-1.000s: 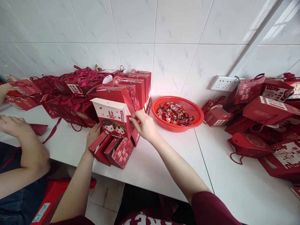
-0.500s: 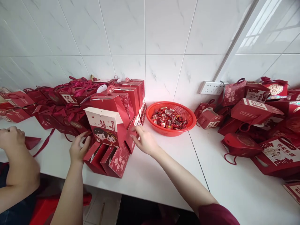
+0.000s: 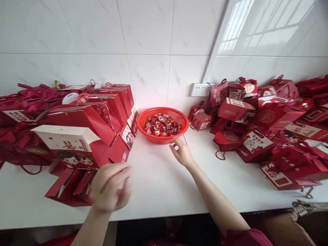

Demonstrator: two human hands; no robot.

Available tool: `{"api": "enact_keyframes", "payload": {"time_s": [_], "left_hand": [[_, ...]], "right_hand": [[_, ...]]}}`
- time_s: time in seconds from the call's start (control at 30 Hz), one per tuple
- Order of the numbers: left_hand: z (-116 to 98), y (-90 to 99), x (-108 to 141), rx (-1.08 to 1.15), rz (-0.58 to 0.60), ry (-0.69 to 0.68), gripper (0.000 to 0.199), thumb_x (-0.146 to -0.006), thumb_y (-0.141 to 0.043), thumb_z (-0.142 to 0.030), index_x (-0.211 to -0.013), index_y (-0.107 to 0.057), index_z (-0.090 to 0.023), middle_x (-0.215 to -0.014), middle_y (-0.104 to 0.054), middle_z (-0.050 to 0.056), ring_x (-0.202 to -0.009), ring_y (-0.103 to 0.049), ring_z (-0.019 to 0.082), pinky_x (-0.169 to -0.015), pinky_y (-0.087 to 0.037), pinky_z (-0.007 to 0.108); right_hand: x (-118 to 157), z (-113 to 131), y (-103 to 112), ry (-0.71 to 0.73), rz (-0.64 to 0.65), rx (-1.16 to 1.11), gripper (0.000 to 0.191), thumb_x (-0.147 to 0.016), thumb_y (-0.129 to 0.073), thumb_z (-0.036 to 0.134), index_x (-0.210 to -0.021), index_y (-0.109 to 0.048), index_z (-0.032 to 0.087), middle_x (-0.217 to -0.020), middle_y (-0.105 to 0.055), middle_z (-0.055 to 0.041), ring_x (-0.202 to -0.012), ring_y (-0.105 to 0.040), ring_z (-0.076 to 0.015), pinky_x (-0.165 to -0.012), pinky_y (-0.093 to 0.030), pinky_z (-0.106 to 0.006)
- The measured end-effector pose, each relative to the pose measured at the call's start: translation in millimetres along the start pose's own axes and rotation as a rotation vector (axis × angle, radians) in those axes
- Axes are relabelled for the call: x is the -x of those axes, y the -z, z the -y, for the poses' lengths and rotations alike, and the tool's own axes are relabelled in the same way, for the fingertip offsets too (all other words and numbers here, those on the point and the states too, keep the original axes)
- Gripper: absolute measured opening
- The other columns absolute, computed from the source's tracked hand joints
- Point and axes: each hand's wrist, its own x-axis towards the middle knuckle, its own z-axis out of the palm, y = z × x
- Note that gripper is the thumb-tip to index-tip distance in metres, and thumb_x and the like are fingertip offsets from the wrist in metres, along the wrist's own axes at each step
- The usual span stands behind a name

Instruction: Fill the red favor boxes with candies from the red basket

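My right hand hangs just in front of a red plastic basket, fingers loosely curled and thumb apart, with nothing seen in it. The basket holds wrapped candies in red and dark foil. My left hand, blurred by motion, is over the table by the stacked gift boxes. Its fingers point right, the thumb is apart, and no held thing shows. Behind it stands a red gift box with a white flap and a cartoon couple. Lower red boxes are partly hidden by my left hand.
Red boxes with ribbons are piled at the left. More filled-looking gift boxes lie heaped at the right. A power strip is on the tiled wall. An open cardboard carton sits below the white table's front edge.
My view has turned right. Both hands have left the box with the cartoon couple; the right moved to the basket's front, the left towards me and right. The neighbouring person's arms are out of view.
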Motion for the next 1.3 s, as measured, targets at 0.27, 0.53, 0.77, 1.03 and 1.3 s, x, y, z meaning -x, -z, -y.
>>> {"api": "enact_keyframes", "payload": {"time_s": [0.27, 0.53, 0.77, 1.03, 1.3], "left_hand": [[21.5, -183.9, 33.5, 0.226, 0.889, 0.256, 0.045, -0.096, -0.052, -0.037, -0.139, -0.055, -0.024, -0.153, -0.047, 0.010, -0.143, -0.042, 0.028, -0.118, -0.036, 0.049], [49.5, -198.4, 67.3, 0.190, 1.003, 0.299, 0.057, -0.099, -0.047, -0.045, -0.153, -0.038, -0.030, -0.163, -0.030, 0.007, -0.153, -0.023, 0.029, -0.124, -0.016, 0.057], [48.4, -197.0, 66.8, 0.207, 0.983, 0.310, 0.053, -0.098, -0.048, -0.042, -0.150, -0.042, -0.028, -0.162, -0.034, 0.007, -0.152, -0.026, 0.029, -0.123, -0.017, 0.058], [36.2, -191.1, 51.1, 0.439, 0.574, 0.558, 0.042, -0.098, -0.045, -0.042, -0.134, -0.056, -0.023, -0.134, -0.061, 0.010, -0.127, -0.057, 0.026, -0.110, -0.045, 0.044], [26.5, -164.8, 32.0, 0.607, 0.397, 0.717, 0.041, -0.101, -0.039, -0.045, -0.130, -0.057, -0.022, -0.133, -0.062, 0.010, -0.127, -0.057, 0.026, -0.108, -0.047, 0.043]], "right_hand": [[17.8, -97.1, 74.2, -0.311, -0.507, 0.351, 0.028, -0.093, -0.048, 0.033, -0.103, -0.068, 0.016, -0.135, -0.055, -0.0195, -0.128, -0.046, -0.0325, -0.106, -0.040, -0.056], [28.4, -139.7, 97.9, -0.724, -0.430, 0.738, 0.036, -0.092, -0.048, 0.036, -0.091, -0.079, 0.017, -0.163, -0.027, -0.0123, -0.149, -0.017, -0.0405, -0.111, -0.007, -0.076], [16.9, -100.7, 95.8, -0.456, -0.769, 0.456, 0.044, -0.096, -0.040, 0.035, -0.125, -0.066, 0.013, -0.133, -0.060, -0.0191, -0.130, -0.053, -0.0316, -0.114, -0.028, -0.062], [15.1, -32.2, 41.9, -0.115, -0.245, -0.331, 0.030, -0.097, -0.056, 0.041, -0.091, -0.077, 0.020, -0.097, -0.071, -0.0096, -0.094, -0.067, -0.0226, -0.085, -0.055, -0.038], [21.0, -6.0, 11.8, 0.021, 0.385, -0.507, 0.046, -0.094, -0.063, 0.042, -0.136, -0.059, 0.024, -0.134, -0.061, -0.0111, -0.117, -0.061, -0.0226, -0.098, -0.051, -0.039]]}}
